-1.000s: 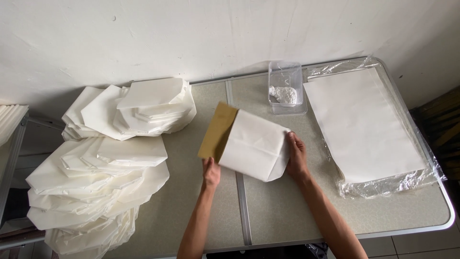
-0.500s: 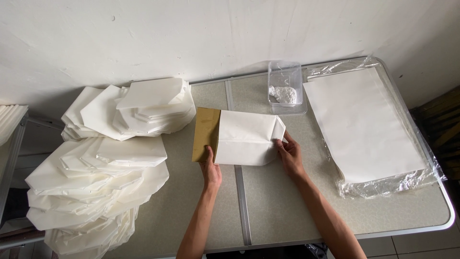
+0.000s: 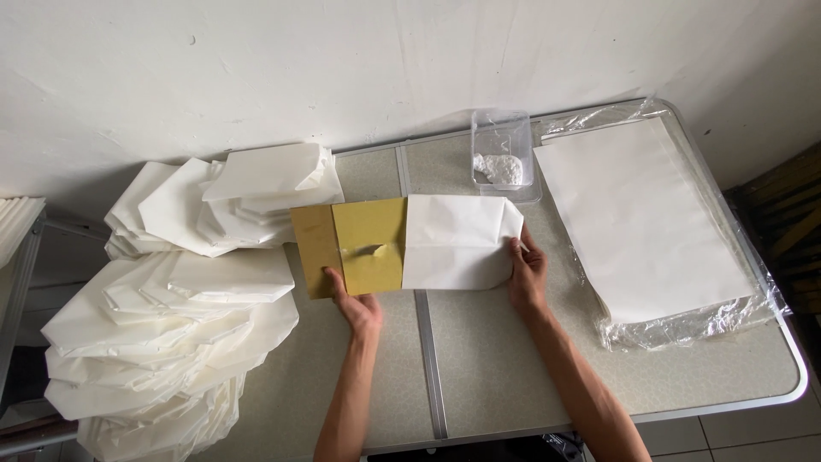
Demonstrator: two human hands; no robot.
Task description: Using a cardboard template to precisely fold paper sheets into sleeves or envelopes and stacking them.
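A flat gold-brown card (image 3: pixel 351 246) lies on the table, partly inside a folded white paper bag (image 3: pixel 457 241). My left hand (image 3: pixel 355 306) grips the card's near edge with the thumb on top. My right hand (image 3: pixel 528 272) pinches the right end of the white paper bag. The card sticks out from the bag's left side, and both lie level on the tabletop.
Heaps of folded white paper bags (image 3: pixel 162 325) fill the left side, with another pile (image 3: pixel 256 192) behind. A stack of flat white sheets (image 3: pixel 646 218) in clear plastic wrap lies at right. A small clear plastic tub (image 3: pixel 503 154) with white paste stands at the back. The table edge (image 3: pixel 795 376) curves at right.
The card and bag have turned from tilted to level. The card has come further out of the bag to the left, and my hands have moved apart.
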